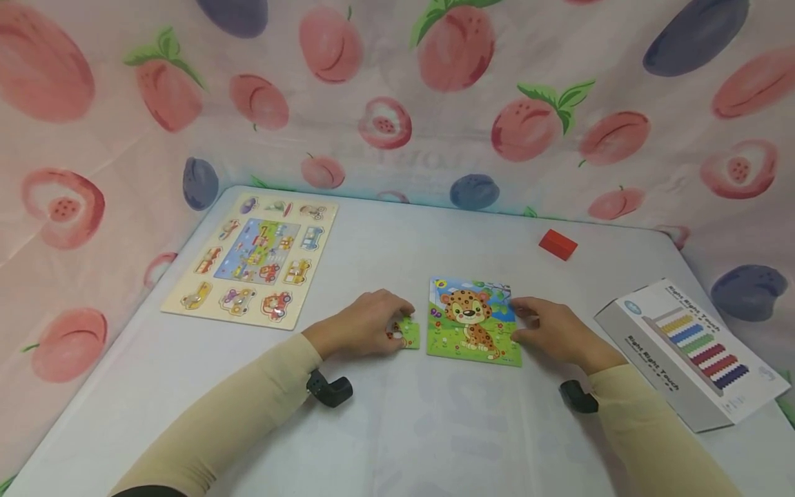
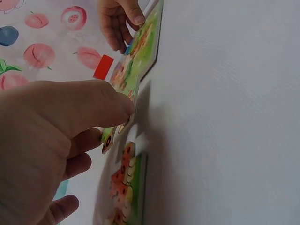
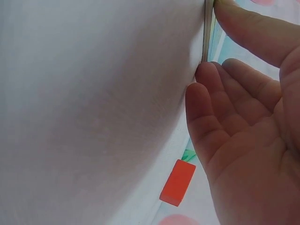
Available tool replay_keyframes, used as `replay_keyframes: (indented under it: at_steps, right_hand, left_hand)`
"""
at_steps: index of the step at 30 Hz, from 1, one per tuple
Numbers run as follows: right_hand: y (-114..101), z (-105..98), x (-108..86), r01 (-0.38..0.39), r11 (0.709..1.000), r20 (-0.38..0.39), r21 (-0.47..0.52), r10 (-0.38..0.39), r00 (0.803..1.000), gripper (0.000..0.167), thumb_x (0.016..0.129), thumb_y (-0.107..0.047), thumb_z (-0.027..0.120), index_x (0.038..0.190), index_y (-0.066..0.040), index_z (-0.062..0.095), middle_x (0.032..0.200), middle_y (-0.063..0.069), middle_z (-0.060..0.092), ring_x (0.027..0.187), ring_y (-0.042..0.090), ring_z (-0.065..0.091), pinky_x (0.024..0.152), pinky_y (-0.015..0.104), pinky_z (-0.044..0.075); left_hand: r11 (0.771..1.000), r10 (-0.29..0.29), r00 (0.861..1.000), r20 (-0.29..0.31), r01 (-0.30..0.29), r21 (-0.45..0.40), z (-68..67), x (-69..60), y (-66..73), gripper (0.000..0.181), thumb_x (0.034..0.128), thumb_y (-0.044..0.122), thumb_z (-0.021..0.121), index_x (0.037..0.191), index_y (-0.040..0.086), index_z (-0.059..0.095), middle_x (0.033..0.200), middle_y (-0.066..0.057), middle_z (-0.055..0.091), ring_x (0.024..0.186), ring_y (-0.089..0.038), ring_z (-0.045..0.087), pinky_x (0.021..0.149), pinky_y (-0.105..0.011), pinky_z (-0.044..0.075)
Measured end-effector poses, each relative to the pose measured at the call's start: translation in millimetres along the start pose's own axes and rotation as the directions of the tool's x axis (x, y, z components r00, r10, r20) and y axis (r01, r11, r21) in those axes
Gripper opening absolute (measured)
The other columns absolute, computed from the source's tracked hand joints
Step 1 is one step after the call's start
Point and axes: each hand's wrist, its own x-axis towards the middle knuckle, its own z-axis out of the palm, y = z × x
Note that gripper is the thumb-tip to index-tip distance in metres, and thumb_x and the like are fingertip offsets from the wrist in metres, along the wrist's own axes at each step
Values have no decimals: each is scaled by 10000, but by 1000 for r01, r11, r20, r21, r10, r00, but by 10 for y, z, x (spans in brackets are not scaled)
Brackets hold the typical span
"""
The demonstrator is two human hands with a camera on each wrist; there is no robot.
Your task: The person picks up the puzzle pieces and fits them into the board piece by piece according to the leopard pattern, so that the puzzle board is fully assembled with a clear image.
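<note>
The left hand pinches a small green puzzle piece with leopard spots between thumb and fingers, left of a square leopard picture board. In the left wrist view, the pinched piece is tilted above the table, and other spotted, green-edged puzzle parts lie below that hand. The right hand rests at the board's right edge, thumb and fingertips touching it. Its fingers look nearly straight and slightly spread in the right wrist view, where only the board's thin edge shows.
A wooden vehicle puzzle board lies at the back left. Toward the back right sits a red block. A white and grey box with a coloured picture stands right of the right hand. Fruit-patterned cloth borders the table.
</note>
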Motion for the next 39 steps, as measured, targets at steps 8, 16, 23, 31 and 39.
replay_keyframes:
  at_steps: [8,16,23,31,39]
  right_hand:
    - [6,1,2,-2,1000,1,-2,2,1000,661,893,-229,770,1448,-14,482,1409,246,522,1207,439,548,975,552,471]
    - [16,-12,3,7,1000,5,-2,-7,1000,657,898,-231,763,1450,-16,480,1412,245,518,1205,436,551,979,555,466]
    - [6,-26,-5,-7,1000,16,5,7,1000,673,890,-231,772,1461,-29,476,1424,233,510,1221,435,535,987,555,461]
    - [8,-43,0,-7,1000,43,13,6,999,710,871,-227,794,1468,-28,466,1436,229,502,1240,441,518,998,556,451]
    - [9,-83,-5,26,1000,71,-7,-25,997,746,857,-242,806,1475,-19,454,1461,228,479,1261,446,503,1016,569,428]
  left_hand:
    - [1000,19,1000,0,-19,16,12,100,113,524,851,247,779,1325,85,624,1270,-19,630,1219,-189,517,1066,-408,381]
    - [997,69,998,14,-69,23,70,282,280,496,858,237,766,1318,104,636,1253,-11,633,1230,-185,508,1069,-413,374]
    - [994,99,995,28,-100,40,152,439,422,502,871,266,765,1325,108,620,1254,5,625,1194,-155,510,1045,-356,384]
    - [988,144,989,39,-146,57,218,579,542,519,883,272,751,1346,86,608,1277,-8,629,1207,-154,529,1037,-315,395]
    - [989,129,990,53,-132,68,289,686,608,534,896,299,741,1370,101,592,1311,4,612,1218,-151,519,1046,-283,383]
